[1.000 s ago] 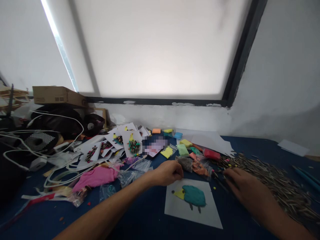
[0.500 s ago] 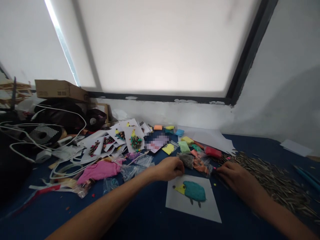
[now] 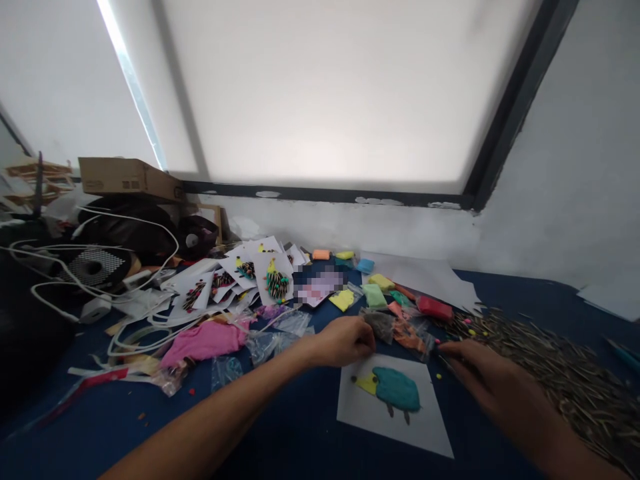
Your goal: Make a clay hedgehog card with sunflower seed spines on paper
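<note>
A white paper sheet (image 3: 425, 437) lies on the blue table. On it is a flat clay hedgehog (image 3: 397, 387) with a teal body, yellow face, dark nose and eye, and two brownish legs. At the sheet's upper left edge, my left hand (image 3: 347, 340) is closed with fingers curled down; anything inside them is hidden. It is beside a bag of grey clay (image 3: 377, 325). My right hand (image 3: 493, 377), somewhat blurred, reaches in right of the sheet with fingers stretched out. Its fingertips are close to a small pink clay ball (image 3: 437, 341). A tiny yellow ball (image 3: 439, 377) lies below them.
Striped sunflower seeds (image 3: 555, 373) spread across the right side. Bagged clay, including a red pack (image 3: 435, 308) and an orange piece (image 3: 407, 333), lies behind the sheet. Finished hedgehog cards (image 3: 275, 280), pink clay (image 3: 207, 341), white cables (image 3: 145, 213) and a cardboard box (image 3: 130, 179) crowd the left.
The whole view has shifted slightly, moving things a little rightward. My right hand's fingers look a bit more apart beside the pink ball; my left hand stays by the sheet's edge.
</note>
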### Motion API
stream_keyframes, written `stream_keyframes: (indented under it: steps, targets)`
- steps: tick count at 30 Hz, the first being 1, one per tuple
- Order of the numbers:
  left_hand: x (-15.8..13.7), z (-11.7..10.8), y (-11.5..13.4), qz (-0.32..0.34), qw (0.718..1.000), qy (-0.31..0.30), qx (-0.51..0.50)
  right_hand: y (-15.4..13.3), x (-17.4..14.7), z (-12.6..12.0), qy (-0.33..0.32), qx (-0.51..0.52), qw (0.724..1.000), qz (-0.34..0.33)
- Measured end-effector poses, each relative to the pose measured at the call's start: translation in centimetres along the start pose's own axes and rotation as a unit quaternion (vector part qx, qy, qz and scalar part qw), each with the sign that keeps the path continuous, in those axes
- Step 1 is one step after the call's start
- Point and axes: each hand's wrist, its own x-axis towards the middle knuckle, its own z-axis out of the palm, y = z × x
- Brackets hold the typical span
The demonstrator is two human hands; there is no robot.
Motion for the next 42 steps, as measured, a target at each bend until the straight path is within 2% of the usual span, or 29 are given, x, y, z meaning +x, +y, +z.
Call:
stream_keyframes:
  steps: [4,6,8,10,13,17,24,34,39,42]
  targets:
    - [0.0,0.0,-0.2,0.011,1.0,-0.001,-0.003,-0.9,-0.5,-0.2,-0.096,0.054,0.994,0.011]
    - [-0.1,0.0,0.0,0.011,1.0,-0.002,0.005,-0.9,-0.6,0.0,-0.12,0.058,0.991,0.004]
    - [-0.1,-0.1,0.2,0.005,1.0,-0.001,0.015,-0.6,-0.7,0.3,-0.101,0.032,0.994,-0.001]
    - [-0.1,-0.2,0.4,-0.004,1.0,-0.003,0.018,-0.4,-0.8,0.5,-0.055,-0.003,0.999,0.002]
    - [-0.1,-0.2,0.4,-0.013,1.0,-0.009,0.012,-0.6,-0.7,0.5,-0.023,0.009,0.999,0.021]
    - [-0.1,-0.1,0.3,-0.014,1.0,-0.01,0.005,-2.6,-0.5,0.4,-0.049,0.083,0.995,0.011]
    - [-0.2,-0.4,0.5,-0.007,1.0,-0.008,-0.002,-5.4,-0.2,1.1,-0.068,0.141,0.988,-0.009]
    - [-0.4,-0.1,0.2,0.021,0.999,0.027,-0.04,-6.1,1.3,2.9,-0.109,0.162,0.981,0.019]
    - [-0.5,-0.3,0.3,0.026,0.999,0.017,-0.041,-5.9,1.1,3.8,-0.089,0.181,0.979,0.0]
    - [-0.5,-0.5,0.5,0.027,0.998,0.011,-0.048,-5.8,1.1,3.8,-0.106,0.181,0.978,0.001]
